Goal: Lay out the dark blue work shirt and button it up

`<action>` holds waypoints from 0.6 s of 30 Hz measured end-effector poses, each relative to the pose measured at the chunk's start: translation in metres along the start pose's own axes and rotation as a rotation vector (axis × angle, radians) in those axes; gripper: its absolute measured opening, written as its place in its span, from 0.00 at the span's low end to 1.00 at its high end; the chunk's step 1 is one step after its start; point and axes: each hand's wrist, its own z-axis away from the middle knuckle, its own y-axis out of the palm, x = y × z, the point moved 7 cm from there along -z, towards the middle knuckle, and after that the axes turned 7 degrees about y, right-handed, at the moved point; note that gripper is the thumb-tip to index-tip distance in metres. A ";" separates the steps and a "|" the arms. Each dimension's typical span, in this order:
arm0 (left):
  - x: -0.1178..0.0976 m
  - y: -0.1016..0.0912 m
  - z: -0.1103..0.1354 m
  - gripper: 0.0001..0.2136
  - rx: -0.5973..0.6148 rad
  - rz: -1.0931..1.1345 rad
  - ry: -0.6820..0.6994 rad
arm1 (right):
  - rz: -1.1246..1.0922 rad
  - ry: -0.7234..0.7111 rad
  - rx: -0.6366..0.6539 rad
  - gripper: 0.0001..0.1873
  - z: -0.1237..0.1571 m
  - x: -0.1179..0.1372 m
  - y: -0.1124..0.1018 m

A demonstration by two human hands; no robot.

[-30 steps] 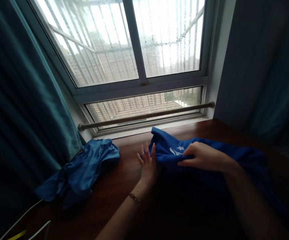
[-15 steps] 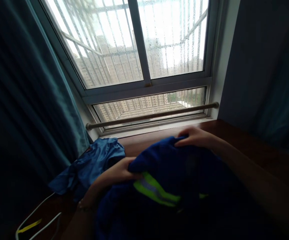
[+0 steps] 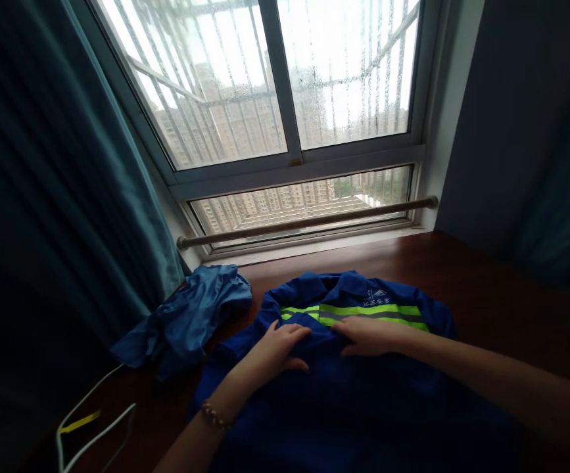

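Blue jacket [image 3: 363,387], bunched up half a second ago, now lies spread on the surface [image 3: 393,253], collar [image 3: 354,284] windowward. Your left hand [image 3: 281,343]: on its front, grip spread. Your right hand [image 3: 372,336]: beside its reflective stripe [image 3: 378,313]; pinching or not, cannot tell.

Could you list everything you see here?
Jacket: one, blue, under both hands
Crumpled cloth: one, paler blue, left
Wooden surface: one, brown, beneath these
Cord: count unclear, white, lower left
Strip: one, yellow, by the cord
Window: one, grey, ahead
Rail: one, brownish, before window
Bars: several, grey, outside
Buildings: several, beige, outside
Curtain: at least one, teal, left
Wall: one, dark, right
Bracelet: one, brownish, left wrist
Left hand: one, bare, on jacket
Right hand: one, bare, on jacket
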 end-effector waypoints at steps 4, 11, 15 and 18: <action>0.008 0.009 0.009 0.10 0.040 -0.090 -0.009 | -0.159 0.099 0.046 0.48 0.032 -0.005 0.029; 0.059 -0.053 0.044 0.10 -0.291 0.007 -0.184 | -0.414 0.185 0.194 0.45 0.086 -0.044 0.012; 0.077 -0.082 0.057 0.11 -0.516 0.004 -0.290 | -0.521 0.172 0.116 0.29 0.101 -0.080 -0.038; 0.106 -0.110 0.083 0.13 -0.778 -0.055 -0.476 | -0.533 0.287 -0.033 0.20 0.115 -0.131 -0.071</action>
